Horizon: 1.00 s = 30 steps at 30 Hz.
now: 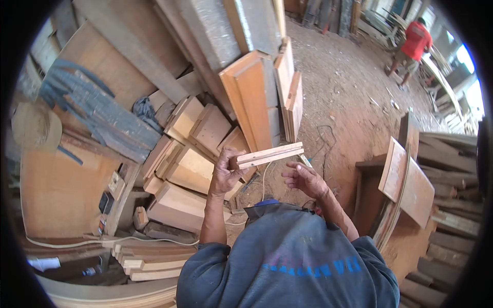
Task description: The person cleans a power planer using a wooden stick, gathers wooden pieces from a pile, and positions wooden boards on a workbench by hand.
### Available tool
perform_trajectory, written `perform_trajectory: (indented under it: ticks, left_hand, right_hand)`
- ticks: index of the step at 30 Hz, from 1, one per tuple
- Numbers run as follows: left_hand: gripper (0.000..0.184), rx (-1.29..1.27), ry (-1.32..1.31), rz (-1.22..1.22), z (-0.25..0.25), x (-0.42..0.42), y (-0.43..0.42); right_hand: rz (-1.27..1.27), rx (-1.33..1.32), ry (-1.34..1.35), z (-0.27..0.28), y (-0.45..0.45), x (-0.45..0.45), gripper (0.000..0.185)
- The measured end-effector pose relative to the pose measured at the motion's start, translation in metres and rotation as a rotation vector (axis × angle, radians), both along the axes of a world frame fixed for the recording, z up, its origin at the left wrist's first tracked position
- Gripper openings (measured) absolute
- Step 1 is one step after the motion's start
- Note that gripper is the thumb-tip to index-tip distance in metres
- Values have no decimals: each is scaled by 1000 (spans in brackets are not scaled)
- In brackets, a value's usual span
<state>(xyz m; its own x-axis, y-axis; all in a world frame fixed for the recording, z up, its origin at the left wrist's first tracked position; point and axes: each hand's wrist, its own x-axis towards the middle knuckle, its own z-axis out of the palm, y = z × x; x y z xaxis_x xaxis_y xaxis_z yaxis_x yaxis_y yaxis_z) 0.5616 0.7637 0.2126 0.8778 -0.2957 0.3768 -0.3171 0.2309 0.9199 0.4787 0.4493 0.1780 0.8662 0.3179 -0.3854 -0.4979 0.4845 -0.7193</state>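
Fingers (pixel 233 153) of our left hand (pixel 224 170) are closed around one end of a short, pale wooden piece (pixel 271 155), pinching it from above and below. It juts out in front of our chest, clear of the ground, its free end pointing right and slightly up the view, with a groove or seam along its length. Our right hand (pixel 307 180) is spread with loosely curled fingers, just beside the free end and apparently not touching it. A thin, pale object (pixel 305 160) shows just beyond; whether those fingers touch it, we cannot tell.

We judge the step in hand to be holding up and handling this piece. Moving it further calls for a firm left grip, since the right lends no support; a two-handed hold would need the right fingers to close on the free end.

Around us, stacked wooden blocks (pixel 191 167) lie to the left, a tall wooden panel (pixel 251 105) leans ahead, and boards (pixel 409 185) stand to the right. Farther off, across the dirt floor (pixel 341 92), is a person in a red shirt (pixel 417 38).
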Motion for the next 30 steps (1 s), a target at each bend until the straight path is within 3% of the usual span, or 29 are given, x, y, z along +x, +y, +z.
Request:
perform_trajectory:
  ticks: [3, 7, 9, 13, 16, 17, 21, 24, 27, 30]
  left_hand:
    - [43, 242, -289, -77, 38, -3, -34]
    - [49, 548, -629, -154, 60, -28, -94]
    - [48, 628, -721, -205, 61, -38, -119]
    - [50, 575, -439, -466, 72, -48, -147]
    - [59, 355, -206, -412, 43, -52, -183]
    - [67, 454, -129, -401, 33, -55, -198]
    - [69, 420, 305, -662, -16, -91, -279]
    - [60, 24, 718, -785, -24, -146, -331]
    - [65, -165, 1006, -945, -35, -176, -361]
    - [71, -207, 1070, -975, -49, -182, -388]
  right_hand:
    - [-118, 432, -97, 24, -2, -6, 62]
    - [-487, 370, 95, 33, -23, -17, 49]
    - [-535, 346, -1, 29, -49, -32, 47]
    - [-599, 180, -207, 33, -108, -71, 50]
    - [-585, -51, -356, 58, -146, -102, 55]
    - [-587, -174, -321, 61, -155, -112, 54]
    - [-643, -251, -296, 52, -180, -146, 38]
    - [-667, -355, -185, 33, -202, -173, 33]
    - [-716, -313, -87, 33, -225, -194, 30]
    - [-743, -227, -90, 27, -246, -201, 27]
